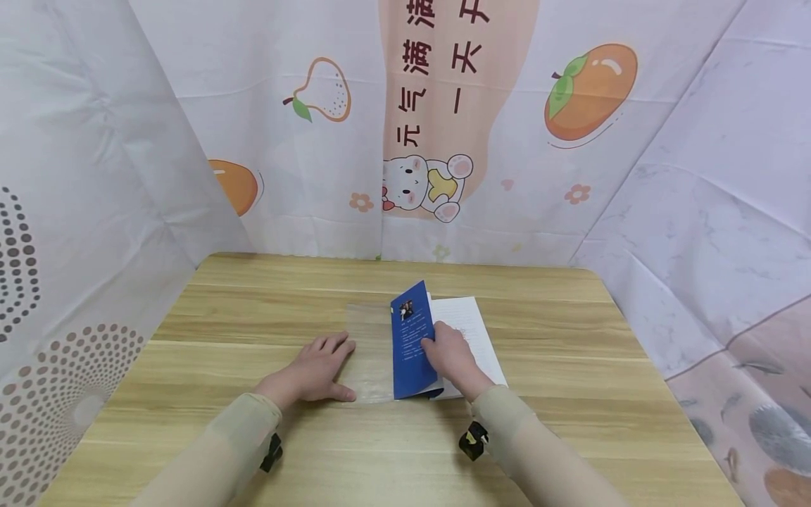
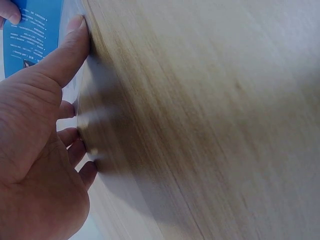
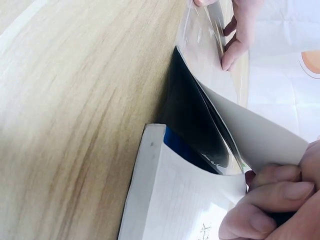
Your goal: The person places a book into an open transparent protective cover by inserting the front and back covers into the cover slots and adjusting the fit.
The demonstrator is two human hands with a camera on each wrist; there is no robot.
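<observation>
A book lies open on the wooden table, showing a white page. Its blue cover stands raised, and my right hand pinches its edge. In the right wrist view the right hand's fingers curl round the cover and a page. A clear plastic sheet lies flat on the table to the left of the cover. On this sheet my left hand rests flat with straight fingers. The left wrist view shows the left fingertips pressing down next to the blue cover.
Printed cloth walls with fruit and a cartoon bear close in the table at the back and on both sides. Bare wood shows around the book.
</observation>
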